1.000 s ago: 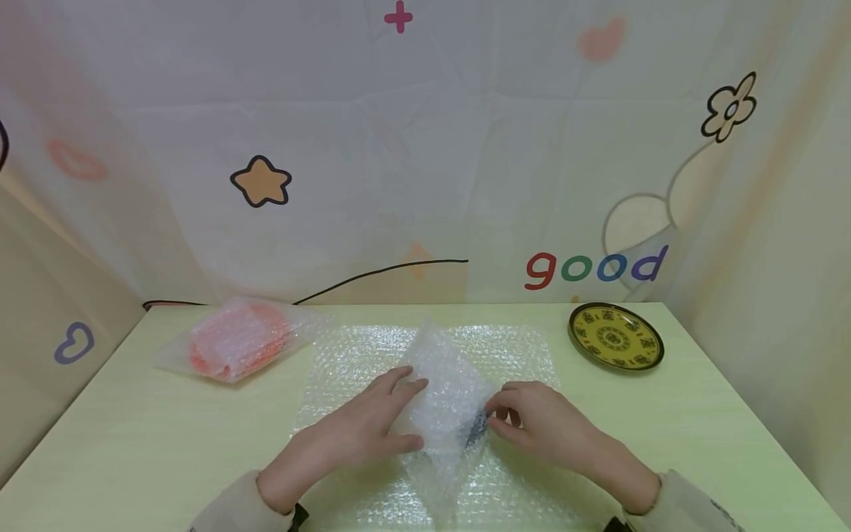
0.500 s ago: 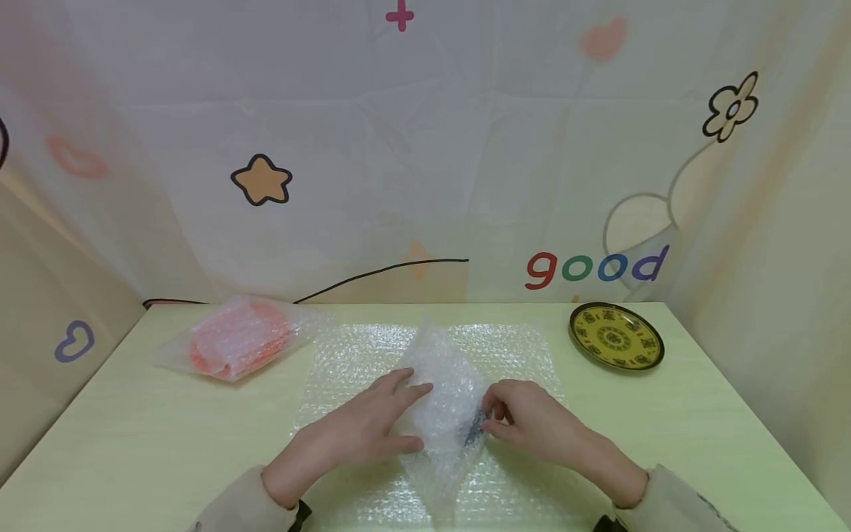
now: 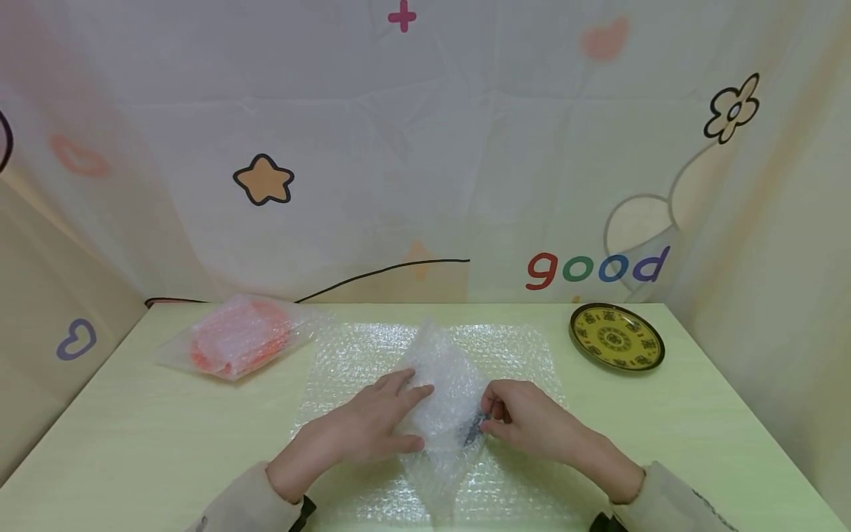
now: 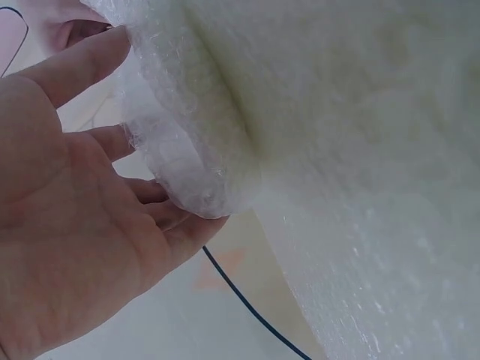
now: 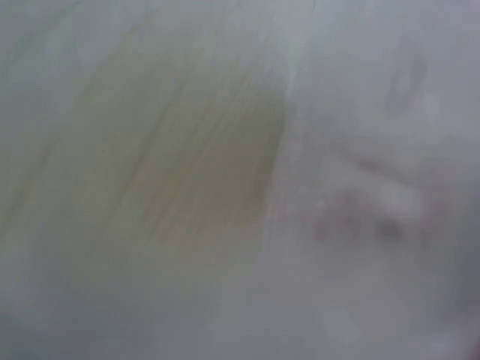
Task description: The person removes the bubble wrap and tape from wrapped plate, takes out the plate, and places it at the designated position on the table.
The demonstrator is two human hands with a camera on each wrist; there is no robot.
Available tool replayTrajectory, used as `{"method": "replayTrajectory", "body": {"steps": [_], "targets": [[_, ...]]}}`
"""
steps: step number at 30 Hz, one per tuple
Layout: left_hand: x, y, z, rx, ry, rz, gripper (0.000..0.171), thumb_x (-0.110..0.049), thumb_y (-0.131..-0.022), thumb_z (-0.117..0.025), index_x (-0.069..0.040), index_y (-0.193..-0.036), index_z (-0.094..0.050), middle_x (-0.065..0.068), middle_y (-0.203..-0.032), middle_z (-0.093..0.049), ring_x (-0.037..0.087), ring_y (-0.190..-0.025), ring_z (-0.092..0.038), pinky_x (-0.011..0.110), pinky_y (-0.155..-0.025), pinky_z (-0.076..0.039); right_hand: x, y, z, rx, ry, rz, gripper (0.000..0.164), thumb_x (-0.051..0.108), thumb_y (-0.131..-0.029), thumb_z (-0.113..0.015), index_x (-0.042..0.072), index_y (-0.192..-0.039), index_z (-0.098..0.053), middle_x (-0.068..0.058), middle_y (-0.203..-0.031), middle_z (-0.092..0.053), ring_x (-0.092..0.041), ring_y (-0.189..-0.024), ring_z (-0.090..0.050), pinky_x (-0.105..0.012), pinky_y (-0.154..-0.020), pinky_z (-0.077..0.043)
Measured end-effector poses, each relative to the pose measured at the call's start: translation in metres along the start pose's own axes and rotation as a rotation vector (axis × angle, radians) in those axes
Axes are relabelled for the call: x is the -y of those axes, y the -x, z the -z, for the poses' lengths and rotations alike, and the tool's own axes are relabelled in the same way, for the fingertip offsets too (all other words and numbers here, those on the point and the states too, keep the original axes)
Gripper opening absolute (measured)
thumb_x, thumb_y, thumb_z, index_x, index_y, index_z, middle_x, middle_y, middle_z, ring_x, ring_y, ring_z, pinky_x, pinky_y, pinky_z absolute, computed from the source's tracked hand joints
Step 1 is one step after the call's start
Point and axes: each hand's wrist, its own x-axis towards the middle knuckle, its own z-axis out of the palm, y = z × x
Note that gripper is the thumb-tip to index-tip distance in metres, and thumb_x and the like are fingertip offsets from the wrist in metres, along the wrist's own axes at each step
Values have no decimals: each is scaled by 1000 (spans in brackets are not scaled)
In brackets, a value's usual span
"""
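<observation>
A sheet of bubble wrap (image 3: 518, 351) lies on the table, and part of it is folded into a pointed bundle (image 3: 448, 391) in the middle. A dark patch (image 3: 475, 430) shows through the bundle's right side; what it belongs to is hidden. My left hand (image 3: 362, 425) rests against the bundle's left side, fingers and thumb spread. In the left wrist view, the fingertips of this left hand (image 4: 82, 217) touch the rolled edge of the bubble wrap (image 4: 202, 142). My right hand (image 3: 532, 414) pinches the bundle's right edge beside the dark patch. The right wrist view is blurred.
On the light green table (image 3: 166, 443), a pink item in bubble wrap (image 3: 242, 336) lies at the back left. A yellow plate with a dark rim (image 3: 617, 337) lies at the back right. A printed curtain (image 3: 372, 185) hangs behind the table's far edge.
My right hand has shifted slightly left, and its fingers have closed in on the bundle's right edge. The left hand has barely moved, its index finger reaching slightly farther over the bundle.
</observation>
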Motion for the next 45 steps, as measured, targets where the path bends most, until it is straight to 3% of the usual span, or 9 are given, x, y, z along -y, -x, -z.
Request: {"method": "replayTrajectory", "body": {"steps": [6,19,30,45], "targets": [[-4,-1,0,16,-16,31,67,-44,-103,-61,-11,-158,-41,24,-165,-22,42,-151,-22,59,-118,-24,0,0,-1,-2,-8,27,18,7,-91,-78,10,-92,-61,8,-78,-54,-7,-71,-50,-26,-63,-47],[-8,-7,-8,23,-133,56,73,-52,-100,-61,-13,-158,-41,21,-165,-23,38,-152,-22,59,-118,-25,1,-2,1,42,1,20,19,6,-92,-77,12,-89,-58,7,-76,-52,-8,-70,-48,-26,-62,-44],[-10,-6,-8,11,-182,34,72,-52,-100,-62,-11,-157,-43,23,-162,-28,38,-150,-26,58,-116,-30,5,-5,5,80,52,33,20,7,-93,-75,13,-86,-58,7,-74,-51,-6,-67,-46,-26,-59,-43],[-10,-7,-6,18,-155,30,72,-51,-100,-63,-11,-156,-43,24,-163,-27,38,-150,-25,58,-117,-28,12,-5,14,174,99,-4,15,8,-94,-74,12,-92,-59,4,-79,-53,-11,-73,-48,-28,-64,-44]]}}
